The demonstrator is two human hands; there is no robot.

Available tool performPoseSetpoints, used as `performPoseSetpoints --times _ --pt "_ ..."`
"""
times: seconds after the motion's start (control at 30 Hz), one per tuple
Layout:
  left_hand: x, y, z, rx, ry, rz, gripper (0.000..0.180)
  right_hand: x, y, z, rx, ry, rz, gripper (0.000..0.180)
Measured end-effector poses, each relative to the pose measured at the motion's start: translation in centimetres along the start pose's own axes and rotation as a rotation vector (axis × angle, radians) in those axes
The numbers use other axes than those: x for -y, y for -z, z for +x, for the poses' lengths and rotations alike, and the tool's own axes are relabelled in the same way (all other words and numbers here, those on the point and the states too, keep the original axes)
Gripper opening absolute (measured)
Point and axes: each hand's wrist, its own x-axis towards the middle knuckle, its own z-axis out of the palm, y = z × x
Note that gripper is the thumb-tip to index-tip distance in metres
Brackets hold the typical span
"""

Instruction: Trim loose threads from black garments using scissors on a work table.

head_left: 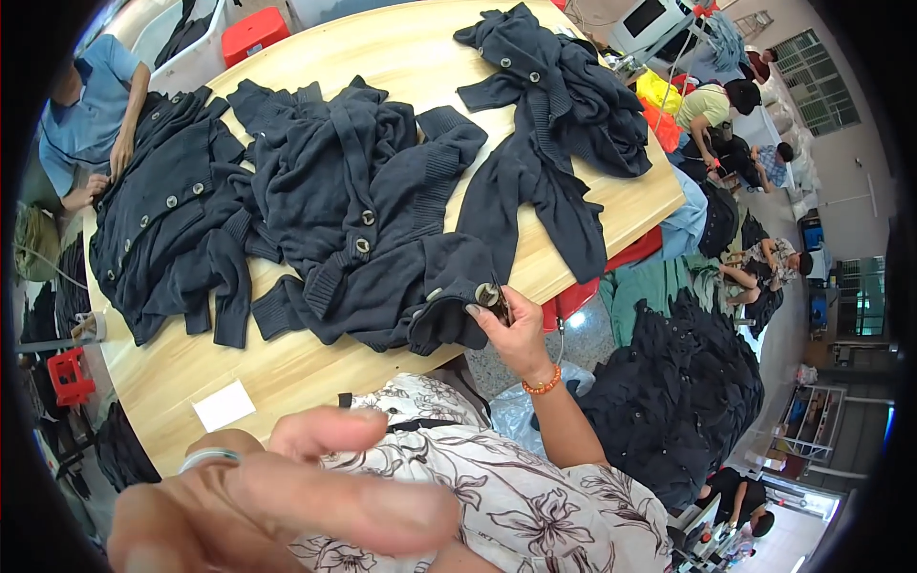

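Close to the camera, my left hand (287, 487) is raised with its fingers apart, blurred and holding nothing; a light ring circles one finger. My right hand (516, 334), with an orange bead bracelet (542, 381) at the wrist, pinches the button edge of a dark knit cardigan (420, 277) at the table's near edge. A small dark metal piece, perhaps thread snips (494, 298), shows at those fingers beside a large button; its shape is partly hidden. The cardigan lies crumpled on the pale wooden table (315, 368), its sleeves and ribbed cuffs spread out.
More dark cardigans lie at the left (172, 220) and far right (564, 105). A co-worker in a blue shirt (86, 110) handles the left one. A white paper (224, 406) lies near the table's edge. Right of me rises a dark garment pile (669, 401).
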Motion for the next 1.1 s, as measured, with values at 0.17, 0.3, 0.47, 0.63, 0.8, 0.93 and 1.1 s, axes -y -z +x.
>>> performPoseSetpoints --times 0.17,0.3,0.47,0.63,0.8,0.93,1.1 --pt "2.1 0.4 5.1 -0.019 0.047 -0.095 0.088 0.9 -0.4 -0.1 0.025 -0.039 -0.006 0.011" --pt "3.4 1.1 5.9 0.009 0.09 -0.2 0.087 0.0 0.5 -0.3 -0.007 -0.03 -0.011 0.011" --pt "0.6 2.8 -5.0 0.041 0.1 -0.278 0.086 0.1 -0.2 0.2 0.006 -0.025 0.005 0.012" --pt "0.4 4.5 -9.9 0.112 0.126 -0.382 0.084 -0.5 0.1 0.5 -0.013 -0.028 -0.001 0.015" --pt "1.0 4.4 -10.8 0.157 0.15 -0.463 0.083 -0.1 0.1 0.8 -0.003 -0.034 -0.047 0.016" --pt "1.1 5.0 -9.2 0.177 0.177 -0.494 0.082 -0.6 0.0 1.1 0.007 -0.009 -0.033 0.015" --pt "1.0 7.8 -12.3 0.223 0.223 -0.555 0.081 -1.1 0.6 1.2 -0.013 -0.037 -0.005 0.014"
